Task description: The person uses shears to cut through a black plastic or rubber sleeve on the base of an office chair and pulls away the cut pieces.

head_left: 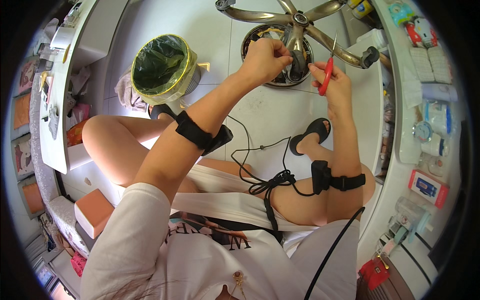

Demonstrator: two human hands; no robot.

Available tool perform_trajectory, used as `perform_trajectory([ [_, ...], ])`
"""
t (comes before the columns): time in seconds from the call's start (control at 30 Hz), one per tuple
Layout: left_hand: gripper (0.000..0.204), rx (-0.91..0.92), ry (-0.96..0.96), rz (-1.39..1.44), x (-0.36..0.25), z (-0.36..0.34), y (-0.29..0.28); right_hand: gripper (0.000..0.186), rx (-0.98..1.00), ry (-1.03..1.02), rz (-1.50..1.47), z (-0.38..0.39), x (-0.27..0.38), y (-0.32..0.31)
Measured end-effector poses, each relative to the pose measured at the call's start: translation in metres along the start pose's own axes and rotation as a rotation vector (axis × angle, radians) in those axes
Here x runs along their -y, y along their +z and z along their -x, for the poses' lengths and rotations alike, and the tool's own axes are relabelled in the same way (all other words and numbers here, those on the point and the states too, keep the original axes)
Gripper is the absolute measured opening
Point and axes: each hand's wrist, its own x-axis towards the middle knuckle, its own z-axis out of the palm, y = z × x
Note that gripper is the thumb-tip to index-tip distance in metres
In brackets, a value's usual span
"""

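Note:
A metallic swivel-chair base [300,20] with spread legs lies on the floor, its hub facing up. The leg that points toward me ends in a dark caster wheel [298,65]. Just left of that caster, my left hand [265,61] is closed in a pinch; whatever is between the fingertips is too small to make out. On the caster's right side, my right hand [336,90] holds red-handled scissors [327,75], blades pointing up and away. Its thumb and forefinger are also pressed together near the caster. Beneath the leg sits a round dark-rimmed dish [244,56], its contents partly hidden.
A trash bin [194,80] with a green liner stands at left beside a crumpled cloth [131,90]. Black cables [272,185] run across my lap. Shelves with packages line the right, and a white drawer unit [92,37] stands at left. An orange box [94,212] is near my left elbow.

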Motion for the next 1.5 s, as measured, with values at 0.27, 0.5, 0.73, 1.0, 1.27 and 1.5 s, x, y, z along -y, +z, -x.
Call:
perform_trajectory([
  [0.27, 0.017, 0.018, 0.175, -0.279, -0.009, -0.005, -0.005, 0.030, 0.003, 0.002, -0.030, 0.003, -0.003, 0.011],
  [0.5, 0.020, 0.012, 0.015, -0.142, 0.003, -0.003, -0.002, 0.032, 0.011, -0.028, -0.026, 0.003, 0.000, 0.016],
  [0.73, 0.020, 0.001, -0.050, -0.092, 0.011, -0.002, -0.005, 0.030, 0.014, -0.031, -0.020, 0.003, -0.002, 0.016],
  [1.0, 0.021, 0.070, -0.107, 0.150, 0.016, 0.001, 0.002, 0.031, 0.014, -0.034, -0.014, 0.002, -0.005, 0.021],
  [1.27, 0.014, 0.055, 0.221, -0.238, -0.004, -0.005, -0.007, 0.033, 0.014, -0.041, 0.000, 0.000, -0.003, 0.022],
  [1.5, 0.010, -0.066, 0.358, -0.281, 0.011, 0.000, -0.003, 0.033, 0.017, -0.039, 0.010, 0.001, -0.005, 0.023],
])
